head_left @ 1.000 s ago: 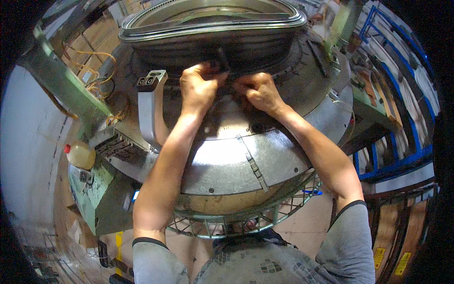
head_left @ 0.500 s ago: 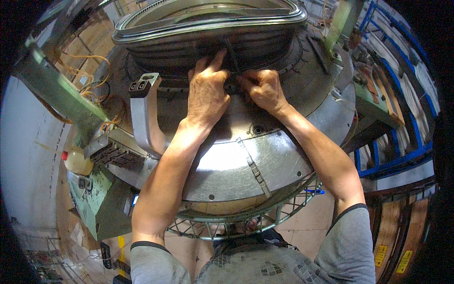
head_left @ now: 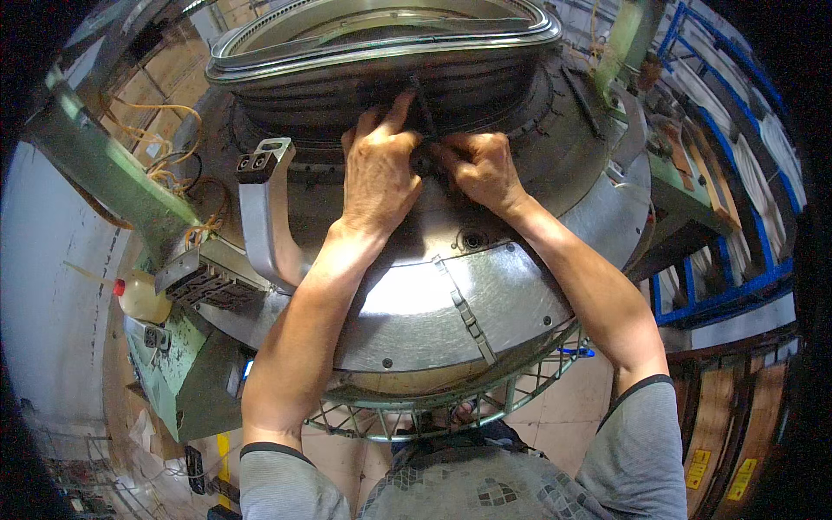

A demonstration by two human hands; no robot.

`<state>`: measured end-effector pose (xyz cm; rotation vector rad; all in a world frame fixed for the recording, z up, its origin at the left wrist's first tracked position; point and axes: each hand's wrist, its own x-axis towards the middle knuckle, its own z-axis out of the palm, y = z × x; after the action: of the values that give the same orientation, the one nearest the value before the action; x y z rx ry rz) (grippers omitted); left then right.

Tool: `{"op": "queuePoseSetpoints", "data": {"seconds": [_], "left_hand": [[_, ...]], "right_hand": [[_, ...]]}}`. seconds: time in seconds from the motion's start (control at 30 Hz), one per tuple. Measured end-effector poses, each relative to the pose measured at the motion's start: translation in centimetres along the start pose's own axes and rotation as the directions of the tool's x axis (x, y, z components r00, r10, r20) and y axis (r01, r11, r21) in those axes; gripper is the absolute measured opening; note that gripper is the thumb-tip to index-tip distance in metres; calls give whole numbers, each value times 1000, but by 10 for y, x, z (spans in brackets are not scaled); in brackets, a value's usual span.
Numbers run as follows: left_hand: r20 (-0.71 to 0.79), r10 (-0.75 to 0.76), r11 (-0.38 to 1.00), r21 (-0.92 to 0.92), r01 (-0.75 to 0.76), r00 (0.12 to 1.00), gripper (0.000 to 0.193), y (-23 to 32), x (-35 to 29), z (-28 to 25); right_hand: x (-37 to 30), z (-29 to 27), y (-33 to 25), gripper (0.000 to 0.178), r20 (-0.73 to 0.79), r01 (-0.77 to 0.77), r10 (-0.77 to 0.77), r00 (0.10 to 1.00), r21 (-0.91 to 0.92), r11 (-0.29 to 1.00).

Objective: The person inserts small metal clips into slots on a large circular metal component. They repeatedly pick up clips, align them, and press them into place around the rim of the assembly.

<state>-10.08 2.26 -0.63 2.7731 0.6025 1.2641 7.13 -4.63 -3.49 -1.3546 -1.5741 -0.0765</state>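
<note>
A large round steel machine (head_left: 511,295) fills the view, with a dark ribbed ring (head_left: 347,82) under a bright metal rim (head_left: 381,39) at its top. My left hand (head_left: 379,169) lies flat against the lower edge of the ribbed ring, fingers pointing up. My right hand (head_left: 481,169) is beside it, fingers curled around a thin dark strip (head_left: 422,108) that runs up across the ribs. The fingertips of both hands meet at that strip. What the right fingers pinch is partly hidden.
A curved grey metal arm (head_left: 260,217) stands left of my left forearm. A green frame (head_left: 104,169) with yellow wires and a small bottle (head_left: 139,296) are at the left. Blue racks (head_left: 737,217) stand at the right. A wire guard ring (head_left: 433,412) edges the machine near me.
My left hand has slid up and to the right until it lies against the right hand at the strip. The view has come closer to the machine.
</note>
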Motion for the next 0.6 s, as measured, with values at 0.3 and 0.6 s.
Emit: {"op": "queuePoseSetpoints", "data": {"seconds": [0.3, 0.6], "left_hand": [[-18, 13, 1000, -3, -13, 1000, 33, -2, 0, 2], [-50, 29, 999, 21, -28, 998, 22, -5, 0, 7]], "right_hand": [[1, 0, -1, 11, -5, -7, 7, 1000, -6, 1000], [0, -1, -2, 12, 5, -14, 14, 1000, 8, 1000]]}}
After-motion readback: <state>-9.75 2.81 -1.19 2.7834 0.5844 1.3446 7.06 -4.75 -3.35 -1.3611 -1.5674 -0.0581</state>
